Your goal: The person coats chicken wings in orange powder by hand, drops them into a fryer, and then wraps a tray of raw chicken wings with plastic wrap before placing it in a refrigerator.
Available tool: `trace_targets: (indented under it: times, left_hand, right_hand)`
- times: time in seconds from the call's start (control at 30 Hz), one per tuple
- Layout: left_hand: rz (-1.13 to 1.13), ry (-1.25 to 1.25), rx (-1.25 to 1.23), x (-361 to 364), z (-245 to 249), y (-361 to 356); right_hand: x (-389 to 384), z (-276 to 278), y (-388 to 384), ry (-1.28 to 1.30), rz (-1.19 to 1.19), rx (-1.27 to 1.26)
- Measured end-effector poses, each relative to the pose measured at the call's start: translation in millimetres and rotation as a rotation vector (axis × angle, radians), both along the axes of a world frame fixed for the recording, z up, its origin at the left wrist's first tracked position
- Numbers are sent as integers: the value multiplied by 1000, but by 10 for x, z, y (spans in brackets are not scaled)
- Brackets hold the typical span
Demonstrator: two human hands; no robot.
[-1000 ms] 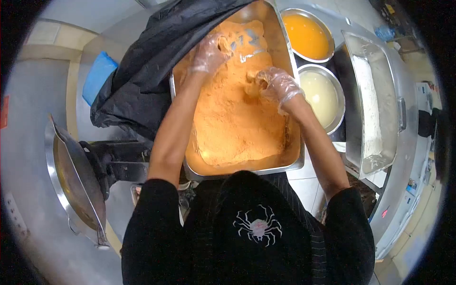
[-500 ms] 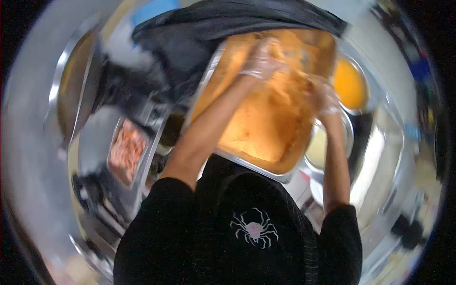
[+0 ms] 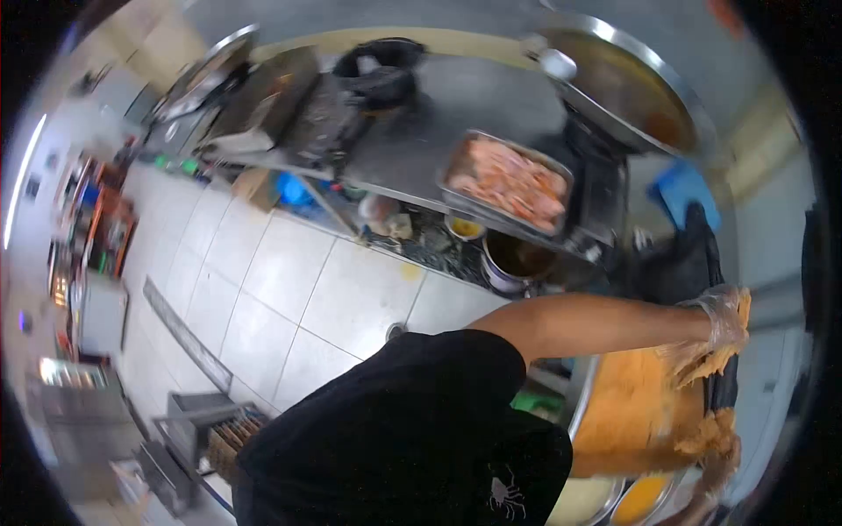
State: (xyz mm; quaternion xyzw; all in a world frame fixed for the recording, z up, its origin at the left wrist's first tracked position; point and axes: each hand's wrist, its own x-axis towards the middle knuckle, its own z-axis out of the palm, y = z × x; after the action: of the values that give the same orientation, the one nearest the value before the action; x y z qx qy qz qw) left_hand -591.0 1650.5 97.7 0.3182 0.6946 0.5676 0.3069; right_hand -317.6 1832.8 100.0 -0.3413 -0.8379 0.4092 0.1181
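Observation:
My left hand, in a clear plastic glove, is closed around a ragged piece coated in orange breading. It is over the far end of a metal tray holding a layer of orange breading. Lower in the view, my right hand, also gloved, grips another orange-coated piece at the tray's far edge. Its fingers are partly hidden and blurred. What lies under the coating cannot be made out.
A metal pan of raw pink meat strips rests on the steel counter. Behind it stands a large wok of dark liquid. Bowls of yellow and pale liquid sit beside the tray. Tiled floor lies to the left.
The view has swung far to the left, bringing the counter, wok and floor into sight. The tray and both hands now appear at the lower right. My left hand holds its coated piece raised.

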Motion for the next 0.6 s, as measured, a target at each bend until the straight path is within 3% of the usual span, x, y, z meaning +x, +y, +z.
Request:
trace_targets:
  times: [0.07,0.1,0.13,0.2,0.23,0.27,0.3,0.33,0.37,0.4,0.43,0.57,0.6]
  left_hand:
    - [72,-55,-21,-352,355,-873]
    - [155,85,-89,-562,363,-1206]
    - [240,233,-163,-696,405,-1504]
    - [308,372,-151,-981,475,-2592]
    - [360,418,-174,-1038,574,-3203]
    - [445,414,-245,-1009,721,-3824]
    - [377,706,-215,-1244,546,-4326]
    - [406,721,-263,-1423,442,-4742]
    - [435,734,-312,-1462,464,-5232]
    - [563,463,-430,-1172,717,-5859]
    - [611,457,-429,-1257,655,-6318]
    - [879,483,-530,-1245,642,-7891]
    - [921,452,-581,-1279,667,-8185]
  right_hand:
    - [-421,35,-97,144,95,96]
    - [-649,72,-181,200,137,130]
    - [-926,241,-385,146,251,335]
    - [-1550,390,-977,124,377,552]
    - [-1849,322,-1192,257,531,1068]
    - [-2053,445,-1810,251,569,955]
    - [-2244,620,-2551,244,599,842]
    - [-2391,836,-3304,88,520,102]
    - [-2658,883,-3618,125,698,177]
    - [-2913,838,-3889,158,877,255]
    - [-3258,650,-4092,290,937,391]
    - [-3761,1029,-5890,161,886,245]
    - [-3982,1003,-6160,251,1062,385]
